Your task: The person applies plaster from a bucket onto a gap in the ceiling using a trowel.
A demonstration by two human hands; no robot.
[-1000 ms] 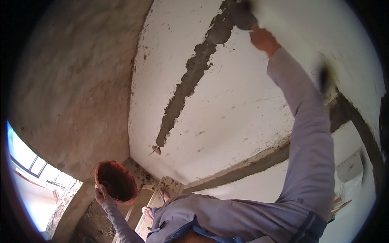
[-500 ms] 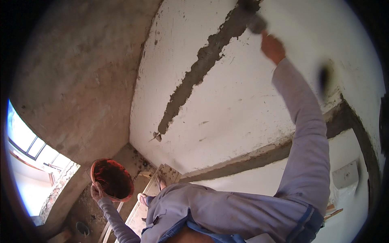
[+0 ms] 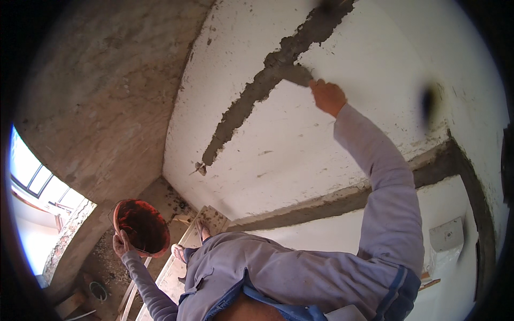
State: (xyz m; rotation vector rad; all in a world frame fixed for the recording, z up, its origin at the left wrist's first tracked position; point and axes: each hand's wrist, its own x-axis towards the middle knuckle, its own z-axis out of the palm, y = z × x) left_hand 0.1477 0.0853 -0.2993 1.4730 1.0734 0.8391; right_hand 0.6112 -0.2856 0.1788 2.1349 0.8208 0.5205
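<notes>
My right hand [image 3: 327, 97] is closed round the handle of a trowel [image 3: 295, 74], whose grey blade lies against a strip of wet mortar [image 3: 251, 96]. That strip runs diagonally across the white wall [image 3: 300, 144], rough-edged along both sides. Low on the left, my left hand [image 3: 123, 243] grips the rim of an orange-red bucket [image 3: 142, 227], tilted so its dark, mortar-smeared inside shows. What lies at the bottom of the bucket is too dark to make out.
My feet [image 3: 179, 251] stand on a wooden plank [image 3: 174, 289] above a littered floor [image 3: 107, 262]. On the left, a bare plastered wall [image 3: 107, 96] has a bright window opening [image 3: 43, 198]. A grey mortar band [image 3: 310, 211] crosses the wall's lower part; a white box [image 3: 447, 235] hangs at right.
My right hand has brought the trowel down and left along the mortar strip, from near the top of the wall. The bucket stays in my left hand, shifted slightly in the view.
</notes>
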